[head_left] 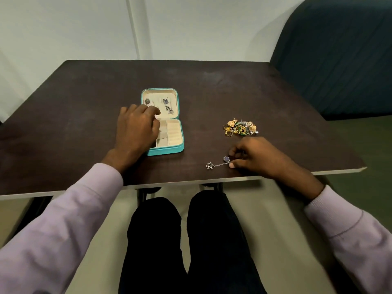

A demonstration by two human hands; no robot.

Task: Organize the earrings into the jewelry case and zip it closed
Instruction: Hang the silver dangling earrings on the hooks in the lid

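Head view: the left hand [135, 126] lies over the left part of the open jewelry case [162, 122], hiding its left compartments and near-left corner; its fingers are curled loosely over the hinge line, and whether they hold anything cannot be told. The case is a small teal box with a cream padded lining, its lid laid flat on the far side; 3 or so silver earrings [167, 106] sit on the lid panel, too small to count surely. On the right, the right hand [257, 157] pinches 1 silver drop earring [219, 163] with a round bluish stud, a fine chain and a cluster end, lying on the dark brown tabletop [74, 115] near its front edge. Just beyond that hand lies 1 tangled heap of gold and green earrings [240, 127], pieces overlapping so their number cannot be made out. Both lilac sleeves are cut off by the frame.
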